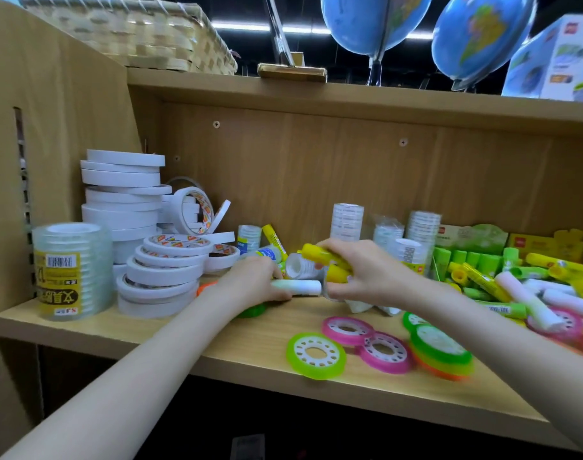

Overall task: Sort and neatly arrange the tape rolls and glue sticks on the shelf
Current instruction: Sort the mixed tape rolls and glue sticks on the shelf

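My left hand (253, 280) grips a white glue stick (300, 287) lying crosswise above the wooden shelf (217, 346). My right hand (366, 273) holds yellow glue sticks (323, 257), fingers curled round them. White double-sided tape rolls (124, 197) are stacked at the left, with a slanted pile (160, 277) in front. A sleeve of clear tape (68, 270) stands at the far left. Green and pink flat tape rolls (316, 355) lie near the front edge. A heap of green, yellow and white glue sticks (502, 280) fills the right.
Sleeves of small clear tape (346, 220) stand against the back panel. Green and yellow display boxes (472, 237) sit at the back right. On the shelf above are a woven basket (134, 31) and globes (373, 21).
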{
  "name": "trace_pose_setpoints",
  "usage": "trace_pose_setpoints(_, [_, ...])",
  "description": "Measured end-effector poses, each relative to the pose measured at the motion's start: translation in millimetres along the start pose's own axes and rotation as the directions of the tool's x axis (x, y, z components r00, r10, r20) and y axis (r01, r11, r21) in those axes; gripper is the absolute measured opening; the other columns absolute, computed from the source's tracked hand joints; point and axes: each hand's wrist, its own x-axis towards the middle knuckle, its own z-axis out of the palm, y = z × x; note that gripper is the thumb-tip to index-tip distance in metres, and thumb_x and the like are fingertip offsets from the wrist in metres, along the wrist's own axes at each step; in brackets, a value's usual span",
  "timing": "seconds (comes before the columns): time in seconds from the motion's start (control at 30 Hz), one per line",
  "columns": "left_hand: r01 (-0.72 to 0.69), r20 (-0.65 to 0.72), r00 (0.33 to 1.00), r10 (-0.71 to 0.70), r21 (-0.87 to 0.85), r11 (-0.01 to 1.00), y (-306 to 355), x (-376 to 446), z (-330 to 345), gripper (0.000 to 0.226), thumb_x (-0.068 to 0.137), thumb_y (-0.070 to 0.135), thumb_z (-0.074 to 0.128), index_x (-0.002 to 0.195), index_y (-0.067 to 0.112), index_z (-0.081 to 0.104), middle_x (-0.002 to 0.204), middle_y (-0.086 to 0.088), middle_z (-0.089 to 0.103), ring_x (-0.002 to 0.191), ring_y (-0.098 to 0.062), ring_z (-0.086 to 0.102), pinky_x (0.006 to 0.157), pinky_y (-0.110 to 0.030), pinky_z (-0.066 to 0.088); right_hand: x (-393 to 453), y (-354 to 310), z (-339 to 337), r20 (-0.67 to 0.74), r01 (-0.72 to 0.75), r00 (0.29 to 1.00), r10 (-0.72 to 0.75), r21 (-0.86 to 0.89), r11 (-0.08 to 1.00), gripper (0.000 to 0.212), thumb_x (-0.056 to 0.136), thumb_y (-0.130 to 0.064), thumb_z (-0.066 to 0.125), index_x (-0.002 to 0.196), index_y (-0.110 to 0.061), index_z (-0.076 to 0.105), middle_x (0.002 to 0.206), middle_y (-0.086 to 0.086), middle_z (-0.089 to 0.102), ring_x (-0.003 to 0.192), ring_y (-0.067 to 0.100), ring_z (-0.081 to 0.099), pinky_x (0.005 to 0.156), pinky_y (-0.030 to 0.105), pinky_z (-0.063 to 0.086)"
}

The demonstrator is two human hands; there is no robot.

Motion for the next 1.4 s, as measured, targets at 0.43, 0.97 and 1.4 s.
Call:
trace_pose_setpoints(0.43, [-0.053,0.071,0.996,0.062,-0.128,0.990,-20,-20,-7,0.064,0.078,0.049,0.066,0.132,0.023,0.044,0.134,0.000,0.047,0.123,-0.016,0.044,0.096,-0.027,0.038,52,-14,42,0.079,-0.208,0.978,0.195,0.220,0.953,0.021,0.089,-0.013,0.053,0.108,-0.013,0.045,0.097,0.013,0.059,0.073,0.023,0.060,0.047,0.024,0.048])
trace_pose_setpoints(0.97, [0.062,-0.037,0.997,-0.066,-0.080,0.995,-9,0,-3,0.022,0.086,0.029,0.057,0.105,0.018,0.059,0.105,-0.004,0.059,0.102,-0.023,0.053,0.076,-0.028,0.039,9,-15,-6,0.314,-0.300,0.901,0.299,-0.046,0.953,0.031,0.082,-0.029,0.062,0.109,-0.020,0.050,0.068,-0.007,0.049,0.057,0.008,0.049,0.044,0.019,0.043])
trace_pose_setpoints(1.4, [-0.066,-0.616,0.777,-0.129,-0.285,0.956,14,-35,-40,0.014,0.077,0.021,0.069,0.081,0.015,0.057,0.061,0.004,0.046,0.067,-0.023,0.048,0.059,-0.030,0.024,-25,14,-24,-0.118,-0.324,0.926,0.358,0.238,0.916,0.017,0.080,-0.024,0.068,0.091,-0.015,0.058,0.063,-0.002,0.048,0.042,0.005,0.048,0.033,0.017,0.033])
